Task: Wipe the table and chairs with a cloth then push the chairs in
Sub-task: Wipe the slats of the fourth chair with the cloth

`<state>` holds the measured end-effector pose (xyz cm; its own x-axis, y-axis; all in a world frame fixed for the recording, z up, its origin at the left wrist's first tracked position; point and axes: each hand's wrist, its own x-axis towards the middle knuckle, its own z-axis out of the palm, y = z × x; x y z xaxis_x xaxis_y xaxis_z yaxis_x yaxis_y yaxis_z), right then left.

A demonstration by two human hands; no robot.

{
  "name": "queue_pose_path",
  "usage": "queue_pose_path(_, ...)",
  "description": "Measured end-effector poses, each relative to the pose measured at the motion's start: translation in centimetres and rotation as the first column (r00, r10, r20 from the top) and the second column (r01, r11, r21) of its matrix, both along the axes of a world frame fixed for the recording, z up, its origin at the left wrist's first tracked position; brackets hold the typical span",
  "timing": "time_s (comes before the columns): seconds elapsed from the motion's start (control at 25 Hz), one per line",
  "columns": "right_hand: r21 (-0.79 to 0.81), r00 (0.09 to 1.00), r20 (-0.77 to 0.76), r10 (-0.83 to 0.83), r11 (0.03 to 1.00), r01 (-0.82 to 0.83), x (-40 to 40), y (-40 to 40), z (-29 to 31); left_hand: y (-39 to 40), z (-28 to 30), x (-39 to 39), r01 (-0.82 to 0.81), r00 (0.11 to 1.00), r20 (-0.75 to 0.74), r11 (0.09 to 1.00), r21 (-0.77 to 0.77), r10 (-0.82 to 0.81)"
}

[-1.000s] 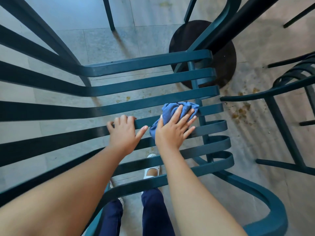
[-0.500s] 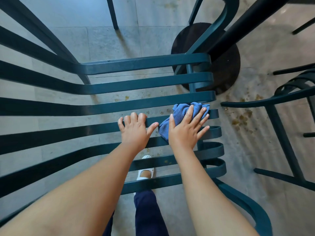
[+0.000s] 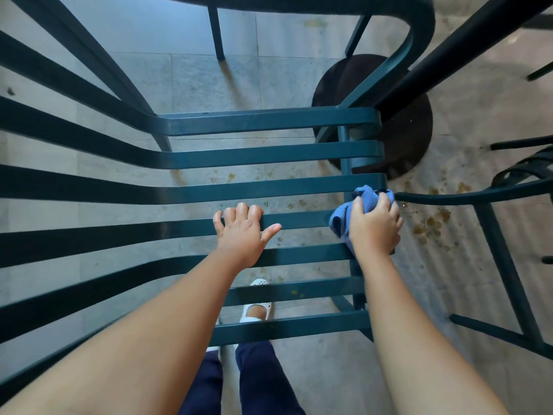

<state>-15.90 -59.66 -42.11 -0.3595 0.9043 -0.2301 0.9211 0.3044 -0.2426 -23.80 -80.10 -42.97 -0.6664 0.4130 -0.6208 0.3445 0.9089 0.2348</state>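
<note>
A dark teal slatted chair (image 3: 269, 154) fills the view from above. My right hand (image 3: 375, 226) grips a bunched blue cloth (image 3: 366, 199) at the right ends of the seat slats, its fingers curled over the cloth at the edge. My left hand (image 3: 242, 229) holds a middle slat, fingers hooked over its far edge and thumb stretched along it. The table's black post (image 3: 466, 46) slants down to a round dark base (image 3: 398, 124) on the floor beyond the chair's right side.
A second teal chair (image 3: 508, 193) stands at the right, its arm close to the cloth. Brown crumbs and stains (image 3: 431, 226) lie on the grey tiled floor between the chairs. My legs and white shoes (image 3: 257, 310) show below the slats.
My right hand slid the cloth rightward from the middle of the slats to their right ends, and its fingers curled round the cloth. My left hand stayed on its slat.
</note>
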Motion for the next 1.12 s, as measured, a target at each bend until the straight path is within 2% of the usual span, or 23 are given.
queue_pose_path(0.08, -0.139, 0.984, -0.046, -0.171, 0.977, 0.163, 0.1, 2.5, -0.3, 0.0, 0.0, 0.1, 0.002, 1.000, -0.014, 1.000, -0.001, -0.002)
queue_pose_path(0.16, -0.305, 0.903, -0.014, -0.428, 0.862, 0.404, 0.3, 4.7, 0.1, 0.2, -0.1, 0.2, -0.008, 1.000, -0.019, 1.000, 0.013, 0.008)
queue_pose_path(0.2, -0.349, 0.867, 0.024, -0.498, 0.808, 0.474, 0.6, 5.1, 0.5, 0.2, -0.1, 0.2, -0.026, 1.000, -0.016, 0.999, 0.040, 0.027)
queue_pose_path(0.24, -0.344, 0.866, 0.052, -0.497, 0.805, 0.483, 0.8, 4.9, 0.8, -0.1, 0.0, 0.2, -0.047, 0.999, -0.009, 0.995, 0.084, 0.048)
queue_pose_path(0.28, -0.291, 0.893, 0.064, -0.446, 0.847, 0.444, 1.2, 4.2, 1.0, -0.6, 0.0, 0.2, -0.051, 0.999, -0.003, 0.988, 0.144, 0.052)
queue_pose_path(0.36, -0.119, 0.966, 0.036, -0.257, 0.958, 0.260, 2.1, 1.9, 1.3, -2.3, 0.3, 0.5, 0.046, 0.999, -0.014, 0.975, 0.219, -0.044)
queue_pose_path(0.44, -0.011, 0.998, 0.053, -0.042, 0.999, 0.043, 3.1, -1.7, 1.2, -5.0, 0.9, 0.9, 0.159, 0.987, -0.024, 0.972, 0.174, -0.157)
queue_pose_path(0.52, -0.042, 0.980, 0.163, 0.114, 0.993, -0.109, 3.3, -6.3, 1.4, -7.7, 1.7, 1.1, 0.177, 0.984, -0.009, 0.981, 0.076, -0.177)
queue_pose_path(0.64, -0.271, 0.870, 0.275, 0.410, 0.901, -0.339, 2.0, -14.1, 2.6, -10.6, 3.0, 0.9, 0.146, 0.989, 0.013, 0.988, -0.048, -0.146)
queue_pose_path(0.76, -0.448, 0.686, 0.185, 0.703, 0.682, -0.578, 0.3, -19.0, 3.7, -12.1, 4.2, 0.8, 0.083, 0.997, 0.006, 0.991, -0.107, -0.082)
queue_pose_path(0.84, -0.458, 0.614, 0.140, 0.777, 0.601, -0.655, -0.2, -20.3, 4.0, -12.7, 4.9, 0.7, 0.066, 0.998, 0.019, 0.996, -0.052, -0.066)
queue_pose_path(0.88, -0.434, 0.622, 0.157, 0.767, 0.619, -0.654, -0.3, -20.7, 3.7, -12.9, 5.2, 0.5, 0.045, 0.999, 0.028, 0.999, 0.007, -0.045)
queue_pose_path(0.96, -0.384, 0.698, 0.213, 0.683, 0.716, -0.583, -0.6, -22.2, 2.3, -13.2, 5.7, 0.2, -0.070, 0.997, 0.033, 0.985, 0.159, 0.066)
queue_pose_path(1.04, -0.331, 0.788, 0.156, 0.596, 0.783, -0.527, -1.6, -24.9, 0.7, -13.1, 6.1, 0.0, -0.250, 0.967, 0.034, 0.913, 0.323, 0.253)
queue_pose_path(1.08, -0.288, 0.786, 0.086, 0.613, 0.770, -0.569, -2.3, -26.6, 0.3, -13.1, 6.2, -0.1, -0.333, 0.937, 0.036, 0.857, 0.394, 0.348)
queue_pose_path(1.12, -0.253, 0.711, 0.028, 0.702, 0.693, -0.675, -2.7, -28.2, -0.3, -13.1, 6.1, -0.2, -0.395, 0.905, 0.039, 0.805, 0.443, 0.423)
